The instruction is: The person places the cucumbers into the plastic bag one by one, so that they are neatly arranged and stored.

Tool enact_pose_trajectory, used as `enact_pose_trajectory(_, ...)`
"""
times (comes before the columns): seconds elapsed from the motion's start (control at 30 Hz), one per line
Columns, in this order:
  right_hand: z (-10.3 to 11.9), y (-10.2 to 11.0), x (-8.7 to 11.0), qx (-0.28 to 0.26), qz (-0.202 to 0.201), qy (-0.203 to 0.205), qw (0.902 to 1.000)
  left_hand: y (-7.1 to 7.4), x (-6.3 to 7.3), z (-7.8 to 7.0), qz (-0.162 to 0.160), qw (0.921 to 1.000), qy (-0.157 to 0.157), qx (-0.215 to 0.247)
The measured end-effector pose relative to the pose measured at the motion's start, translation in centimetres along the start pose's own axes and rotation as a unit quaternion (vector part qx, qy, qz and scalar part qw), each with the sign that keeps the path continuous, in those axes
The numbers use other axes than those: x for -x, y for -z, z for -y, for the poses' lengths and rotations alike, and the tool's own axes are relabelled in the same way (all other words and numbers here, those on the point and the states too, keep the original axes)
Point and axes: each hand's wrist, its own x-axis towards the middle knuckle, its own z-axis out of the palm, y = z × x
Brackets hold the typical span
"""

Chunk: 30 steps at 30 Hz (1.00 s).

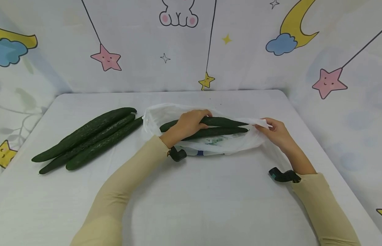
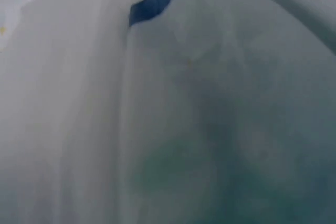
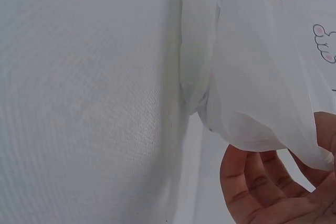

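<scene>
A white plastic bag (image 1: pixel 234 145) lies on its side with its mouth spread, and two long dark green cucumbers rest in it. My left hand (image 1: pixel 189 123) reaches into the mouth and grips the upper cucumber (image 1: pixel 224 121), thumb on the near side and fingers over the far side. Just below it lies the lower cucumber (image 1: pixel 223 132), partly behind the hand. At the bag's right end my right hand (image 1: pixel 276 131) pinches the edge; the right wrist view shows the thin plastic (image 3: pixel 257 77) between thumb and fingers. Bag film (image 2: pixel 173 103) fills the left wrist view, hiding the left hand.
Three more cucumbers (image 1: pixel 95 138) lie side by side, slanted, on the left of the white table (image 1: pixel 209 205). The nearest one's upper tip touches or nearly touches the bag's left end. A patterned cloth wall (image 1: pixel 141 68) stands behind and at both sides.
</scene>
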Motion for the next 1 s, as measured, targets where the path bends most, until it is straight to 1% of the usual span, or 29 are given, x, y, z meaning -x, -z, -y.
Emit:
enact_pose_trajectory(0.3, 0.1, 0.1, 0.0, 0.008, -0.008, 0.008, 0.9999, -0.3, -0.4, 0.4, 0.013, 0.9998, 0.012, -0.007)
enact_pose_trajectory(0.57, 0.1, -0.1, 0.0, -0.001, -0.01, 0.013, 0.9999, -0.4, -0.5, 0.7, 0.03, 0.9987, 0.028, -0.03)
enact_pose_trajectory(0.8, 0.2, -0.1, 0.0, -0.01, -0.021, 0.009, 0.9997, -0.8, -0.9, 0.9, 0.067, 0.9954, 0.047, -0.05)
enact_pose_trajectory(1.0, 0.0, 0.0, 0.1, -0.014, -0.021, 0.007, 0.9997, -1.0, -1.1, 1.0, 0.084, 0.9928, 0.061, -0.061)
